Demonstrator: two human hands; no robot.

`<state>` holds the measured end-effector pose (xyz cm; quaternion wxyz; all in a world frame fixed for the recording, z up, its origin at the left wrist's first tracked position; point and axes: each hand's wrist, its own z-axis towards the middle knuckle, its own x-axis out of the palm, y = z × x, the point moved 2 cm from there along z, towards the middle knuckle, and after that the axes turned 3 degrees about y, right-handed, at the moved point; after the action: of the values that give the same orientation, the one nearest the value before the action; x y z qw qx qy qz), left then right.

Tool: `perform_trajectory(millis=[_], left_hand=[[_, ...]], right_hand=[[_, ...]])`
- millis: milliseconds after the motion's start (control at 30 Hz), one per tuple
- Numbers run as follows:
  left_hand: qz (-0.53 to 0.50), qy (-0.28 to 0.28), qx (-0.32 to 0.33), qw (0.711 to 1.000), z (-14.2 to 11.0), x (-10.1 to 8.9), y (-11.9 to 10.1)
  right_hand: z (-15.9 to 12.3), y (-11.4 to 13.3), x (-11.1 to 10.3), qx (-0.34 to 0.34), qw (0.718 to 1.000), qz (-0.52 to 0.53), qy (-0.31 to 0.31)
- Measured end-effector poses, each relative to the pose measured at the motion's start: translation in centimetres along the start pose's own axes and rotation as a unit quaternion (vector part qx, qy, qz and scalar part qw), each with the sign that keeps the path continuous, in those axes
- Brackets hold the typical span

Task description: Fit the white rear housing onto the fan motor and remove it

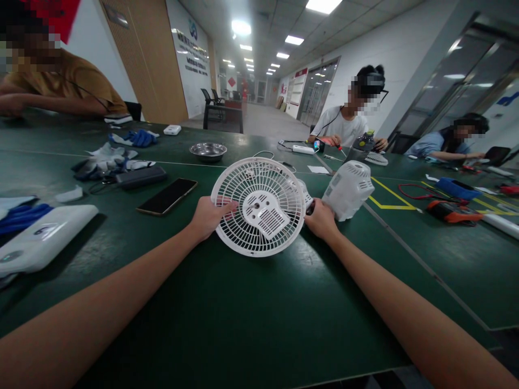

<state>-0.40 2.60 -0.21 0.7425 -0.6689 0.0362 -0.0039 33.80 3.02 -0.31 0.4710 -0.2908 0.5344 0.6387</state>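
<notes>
A round white fan grille (259, 212) is held tilted above the green table (243, 313), its slotted back plate facing me. My left hand (208, 216) grips its left rim, fingers curled over the edge. My right hand (322, 219) is closed at the grille's right rim, where something small and dark shows between the fingers. Just right of that hand a white fan motor housing (348, 189) lies on the table.
A black phone (167, 196), a dark case (141, 176), gloves (138, 138), a steel bowl (208, 151) and a white box (42, 237) lie left and behind. Yellow floor-tape lines, red cable and orange tool (452, 212) sit right. Three other people sit around the table.
</notes>
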Motion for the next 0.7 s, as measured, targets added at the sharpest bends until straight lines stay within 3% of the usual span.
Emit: perform_trajectory(millis=[133, 200, 267, 333, 400, 500, 600, 700], left_hand=[[0.012, -0.018, 0.019, 1.0, 0.1, 0.0, 0.3], [0.02, -0.02, 0.037, 0.999, 0.0, 0.0, 0.2], [0.034, -0.018, 0.06, 0.997, 0.0, 0.0, 0.2], [0.057, -0.022, 0.094, 0.994, 0.2, -0.2, 0.3], [0.08, -0.029, 0.13, 0.988, 0.3, -0.4, 0.5], [0.093, -0.044, 0.163, 0.981, 0.3, -0.5, 0.6], [0.106, -0.043, 0.18, 0.977, -0.1, -0.3, 0.2], [0.084, -0.018, 0.172, 0.981, -0.2, 0.2, -0.1]], right_hand=[[-0.7, 1.0, -1.2, -0.05, 0.997, 0.02, -0.052], [-1.4, 1.9, -2.1, -0.104, 0.985, 0.098, -0.091], [-2.4, 2.9, -2.5, -0.112, 0.965, 0.233, -0.054], [-3.7, 4.2, -2.0, -0.061, 0.911, 0.402, 0.069], [-5.3, 5.8, -1.1, -0.002, 0.813, 0.544, 0.208], [-7.4, 8.1, -0.1, 0.058, 0.706, 0.63, 0.318], [-8.1, 9.1, 0.1, 0.063, 0.673, 0.667, 0.313], [-7.8, 9.0, -0.2, 0.038, 0.689, 0.685, 0.234]])
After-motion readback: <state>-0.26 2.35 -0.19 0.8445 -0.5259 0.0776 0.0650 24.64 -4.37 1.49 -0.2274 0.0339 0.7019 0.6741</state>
